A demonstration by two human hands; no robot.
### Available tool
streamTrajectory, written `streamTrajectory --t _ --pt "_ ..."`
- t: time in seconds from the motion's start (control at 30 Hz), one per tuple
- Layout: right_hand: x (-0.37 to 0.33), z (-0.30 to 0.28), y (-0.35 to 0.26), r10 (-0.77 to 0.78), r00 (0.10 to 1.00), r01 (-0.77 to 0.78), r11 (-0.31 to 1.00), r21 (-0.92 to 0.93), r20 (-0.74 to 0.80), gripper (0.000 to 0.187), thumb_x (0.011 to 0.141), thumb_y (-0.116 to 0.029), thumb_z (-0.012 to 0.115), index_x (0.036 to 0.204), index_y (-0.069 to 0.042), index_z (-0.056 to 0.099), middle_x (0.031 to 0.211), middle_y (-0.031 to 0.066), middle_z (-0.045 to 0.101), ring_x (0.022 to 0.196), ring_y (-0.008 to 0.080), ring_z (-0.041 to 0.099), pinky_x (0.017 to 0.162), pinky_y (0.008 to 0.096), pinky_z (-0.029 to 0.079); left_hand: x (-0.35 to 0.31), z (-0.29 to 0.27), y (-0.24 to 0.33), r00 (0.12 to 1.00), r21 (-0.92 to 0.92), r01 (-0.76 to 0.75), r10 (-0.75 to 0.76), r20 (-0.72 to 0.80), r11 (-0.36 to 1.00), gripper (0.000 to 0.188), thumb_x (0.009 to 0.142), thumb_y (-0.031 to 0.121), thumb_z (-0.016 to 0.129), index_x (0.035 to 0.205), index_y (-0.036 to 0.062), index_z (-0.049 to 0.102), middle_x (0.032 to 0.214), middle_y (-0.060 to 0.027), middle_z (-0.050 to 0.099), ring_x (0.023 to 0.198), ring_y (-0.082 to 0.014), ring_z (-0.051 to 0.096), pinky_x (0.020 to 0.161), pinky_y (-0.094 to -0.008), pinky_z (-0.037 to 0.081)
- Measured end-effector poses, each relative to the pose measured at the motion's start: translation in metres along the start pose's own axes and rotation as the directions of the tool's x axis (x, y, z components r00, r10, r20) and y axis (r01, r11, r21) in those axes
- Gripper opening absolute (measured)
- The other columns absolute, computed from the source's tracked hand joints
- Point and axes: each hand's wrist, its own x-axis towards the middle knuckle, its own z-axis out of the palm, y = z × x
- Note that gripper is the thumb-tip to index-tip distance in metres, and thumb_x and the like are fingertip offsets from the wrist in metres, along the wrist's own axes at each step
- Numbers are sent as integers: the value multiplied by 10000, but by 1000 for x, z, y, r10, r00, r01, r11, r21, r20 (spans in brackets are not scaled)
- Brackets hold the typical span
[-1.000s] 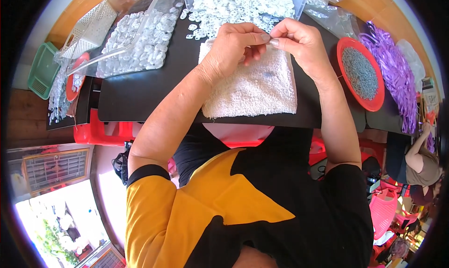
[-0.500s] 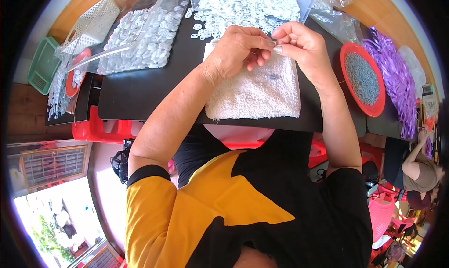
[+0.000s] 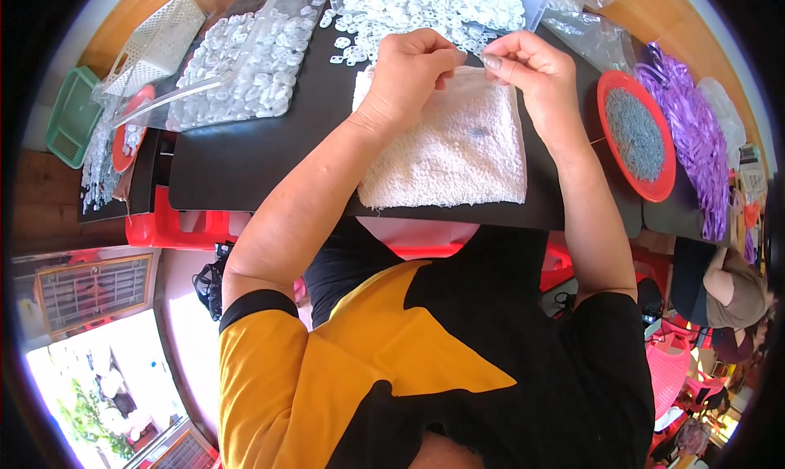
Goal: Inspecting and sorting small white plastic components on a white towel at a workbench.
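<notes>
In my head view, the left hand (image 3: pixel 415 64) and right hand (image 3: pixel 536 68) face each other, slightly apart, above the far end of a white towel (image 3: pixel 446 162). I see the left grip with thumb and forefinger drawn together at the tips; the right grip is bent into a pinch. I cannot tell whether either is clamped on something small. The towel lies mid-worktop (image 3: pixel 270 162), near the front edge, with a small greyish patch I cannot make out. Beyond it, toward the back edge, I have loose white pieces (image 3: pixel 429 11). A clear box (image 3: pixel 181 109) of white pieces sits toward the back left corner; a red plate (image 3: pixel 656 190) of blue-grey pieces (image 3: pixel 635 134) sits toward the right edge.
</notes>
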Motion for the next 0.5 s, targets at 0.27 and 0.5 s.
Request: streamTrajectory --t 0.27,0.5 --pt "9 -8 12 292 951 -287 956 66 -99 74 842 -49 618 875 12 644 760 47 635 671 116 591 611 248 457 1 6 -18 972 366 -229 190 139 902 117 818 85 681 914 17 684 753 7 624 676 -58 542 613 -222 457" --pt "10 -9 21 294 945 -269 948 170 -142 71 820 -29 611 855 26 637 749 69 630 644 137 600 578 269 482 10 27 -18 858 647 -507 407 314 569 106 789 98 651 869 29 662 806 -106 650 718 -240 629 663 -344 503"
